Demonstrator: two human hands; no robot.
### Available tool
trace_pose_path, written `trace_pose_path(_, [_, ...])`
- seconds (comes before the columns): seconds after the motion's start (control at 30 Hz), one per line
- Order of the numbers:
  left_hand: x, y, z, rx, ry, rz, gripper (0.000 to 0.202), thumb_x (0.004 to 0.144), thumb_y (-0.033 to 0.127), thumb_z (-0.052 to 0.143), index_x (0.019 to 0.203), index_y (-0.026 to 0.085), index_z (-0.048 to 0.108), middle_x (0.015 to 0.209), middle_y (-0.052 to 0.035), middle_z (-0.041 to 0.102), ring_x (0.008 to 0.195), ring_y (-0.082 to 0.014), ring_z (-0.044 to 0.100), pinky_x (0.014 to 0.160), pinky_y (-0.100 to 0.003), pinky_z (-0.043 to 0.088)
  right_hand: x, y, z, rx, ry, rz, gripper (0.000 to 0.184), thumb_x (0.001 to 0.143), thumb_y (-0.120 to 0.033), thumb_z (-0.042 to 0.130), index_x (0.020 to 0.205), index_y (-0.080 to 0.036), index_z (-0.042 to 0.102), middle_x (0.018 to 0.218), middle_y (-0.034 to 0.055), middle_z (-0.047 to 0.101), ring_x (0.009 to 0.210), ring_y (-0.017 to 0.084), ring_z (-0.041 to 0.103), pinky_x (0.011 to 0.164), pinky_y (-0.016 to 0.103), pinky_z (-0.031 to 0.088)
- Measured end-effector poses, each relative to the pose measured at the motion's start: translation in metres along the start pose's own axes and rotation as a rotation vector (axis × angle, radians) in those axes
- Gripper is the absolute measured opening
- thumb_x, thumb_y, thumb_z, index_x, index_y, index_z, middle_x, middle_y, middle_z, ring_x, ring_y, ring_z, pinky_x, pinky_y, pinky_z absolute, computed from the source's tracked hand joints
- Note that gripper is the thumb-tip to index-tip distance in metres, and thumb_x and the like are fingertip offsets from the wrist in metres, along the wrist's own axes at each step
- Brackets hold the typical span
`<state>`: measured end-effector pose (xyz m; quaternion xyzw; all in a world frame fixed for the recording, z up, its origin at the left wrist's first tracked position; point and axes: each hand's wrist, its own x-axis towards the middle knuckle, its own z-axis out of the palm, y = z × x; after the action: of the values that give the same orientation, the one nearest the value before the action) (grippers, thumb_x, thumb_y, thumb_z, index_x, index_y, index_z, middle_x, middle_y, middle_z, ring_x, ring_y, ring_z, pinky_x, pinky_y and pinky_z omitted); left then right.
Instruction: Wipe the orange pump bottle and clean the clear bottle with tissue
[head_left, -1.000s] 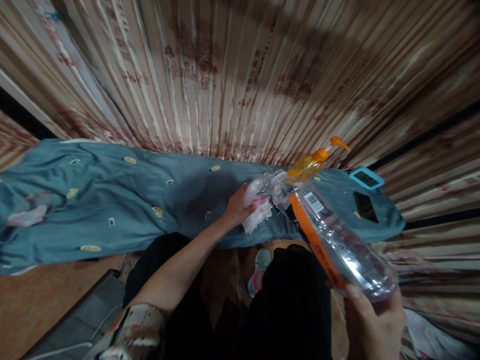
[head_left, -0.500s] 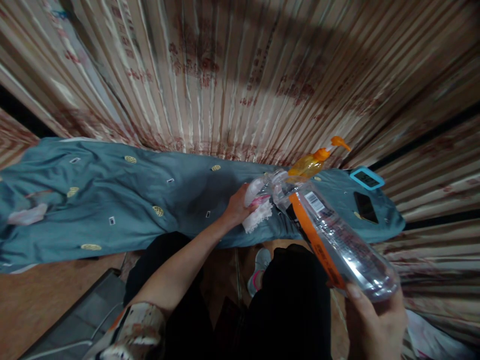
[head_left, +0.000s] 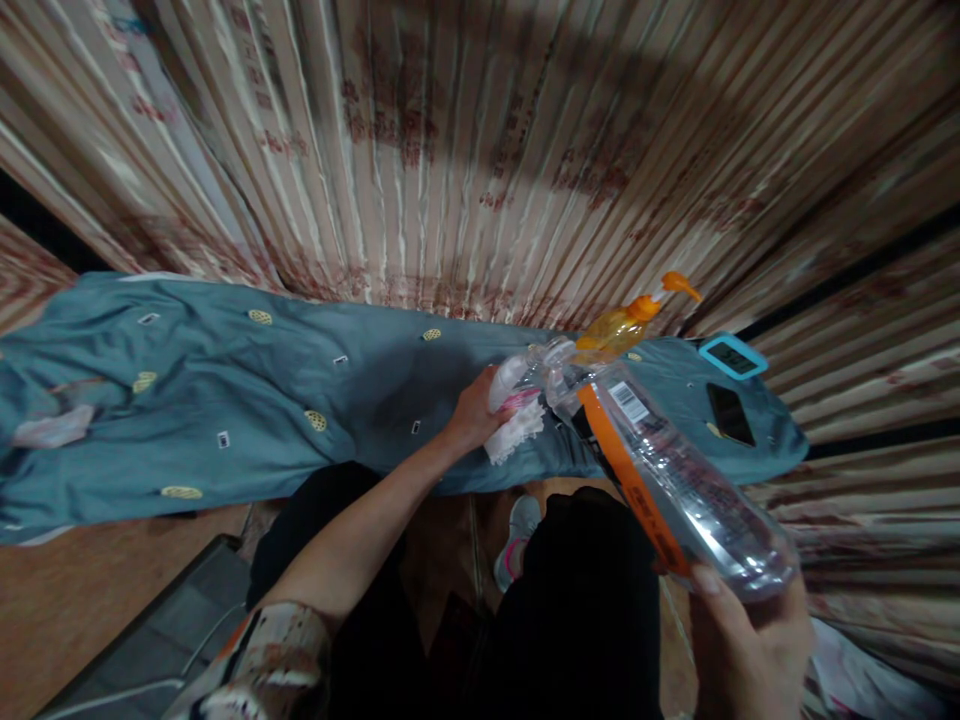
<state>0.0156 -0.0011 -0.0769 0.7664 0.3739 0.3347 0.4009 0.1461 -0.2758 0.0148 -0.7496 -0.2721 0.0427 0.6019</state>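
Observation:
My right hand (head_left: 757, 640) grips the base end of a large clear plastic bottle (head_left: 675, 480) with an orange and black label. The bottle is tilted, its neck end pointing up and left. My left hand (head_left: 476, 410) is closed around a small clear bottle (head_left: 529, 368) with a whitish end and some pink on it. A white lacy-edged tissue (head_left: 517, 432) hangs under that hand. Both bottles' necks come together in view; whether they touch I cannot tell. Just behind them is a yellow pump bottle (head_left: 611, 332) with an orange pump head.
A narrow board with a blue-green patterned cover (head_left: 390, 390) spans the view. On its right end lie a dark phone (head_left: 731, 414) and a light-blue digital clock (head_left: 733, 356). A crumpled pale cloth (head_left: 54, 428) lies at the left. Pleated curtains (head_left: 465, 150) hang behind.
Almost nothing differs. Both hands keep hold of their bottles in the same place, and the view has shifted only very slightly.

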Motion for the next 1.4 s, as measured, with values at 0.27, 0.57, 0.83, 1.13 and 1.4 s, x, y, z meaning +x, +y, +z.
trace_pose_path(0.27, [-0.0004, 0.0041, -0.0018, -0.024, 0.015, 0.035, 0.056, 0.075, 0.017, 0.076, 0.127, 0.018, 0.054, 0.127, -0.0095, 0.069, 0.117, -0.0298, 0.067, 0.105, -0.044, 0.052, 0.003, 0.0026, -0.0023, -0.009, -0.012, 0.016, 0.097, 0.067, -0.055, 0.084, 0.149, -0.017, 0.05, 0.142, 0.0154, 0.055, 0.131, 0.042, 0.05, 0.114, 0.066, 0.03])
trace_pose_path(0.57, [-0.0004, 0.0055, -0.002, -0.028, 0.011, 0.036, 0.055, 0.074, 0.018, 0.077, 0.125, 0.019, 0.055, 0.126, -0.0087, 0.069, 0.116, -0.0302, 0.066, 0.104, -0.044, 0.052, 0.0022, -0.0002, -0.0002, -0.01, -0.007, -0.009, 0.094, 0.067, -0.054, 0.084, 0.148, -0.016, 0.051, 0.141, 0.0154, 0.056, 0.134, 0.041, 0.049, 0.115, 0.063, 0.029])
trace_pose_path(0.83, [-0.0006, 0.0063, -0.0025, -0.045, 0.008, 0.021, 0.056, 0.075, 0.017, 0.076, 0.126, 0.018, 0.055, 0.127, -0.0099, 0.068, 0.117, -0.0303, 0.066, 0.105, -0.044, 0.051, 0.0034, 0.0062, -0.0011, -0.009, 0.008, 0.008, 0.096, 0.066, -0.056, 0.084, 0.148, -0.016, 0.051, 0.137, 0.0156, 0.058, 0.129, 0.041, 0.052, 0.113, 0.065, 0.03])
trace_pose_path(1.13, [0.0005, 0.0031, -0.0014, -0.056, 0.009, 0.0, 0.06, 0.074, 0.021, 0.079, 0.128, 0.019, 0.055, 0.128, -0.0097, 0.069, 0.119, -0.0306, 0.065, 0.105, -0.044, 0.051, 0.0047, 0.001, 0.0015, 0.066, 0.047, 0.052, 0.09, 0.058, -0.05, 0.09, 0.136, -0.016, 0.061, 0.131, 0.0169, 0.061, 0.122, 0.044, 0.055, 0.107, 0.071, 0.031])
trace_pose_path(1.4, [0.0002, -0.0003, -0.0007, -0.07, 0.017, 0.027, 0.062, 0.075, 0.024, 0.079, 0.131, 0.017, 0.053, 0.132, -0.0131, 0.067, 0.123, -0.0318, 0.064, 0.106, -0.046, 0.051, 0.0017, 0.0014, 0.0008, 0.07, 0.004, 0.055, 0.09, 0.064, -0.048, 0.089, 0.141, -0.016, 0.055, 0.133, 0.016, 0.06, 0.119, 0.038, 0.057, 0.109, 0.062, 0.036])
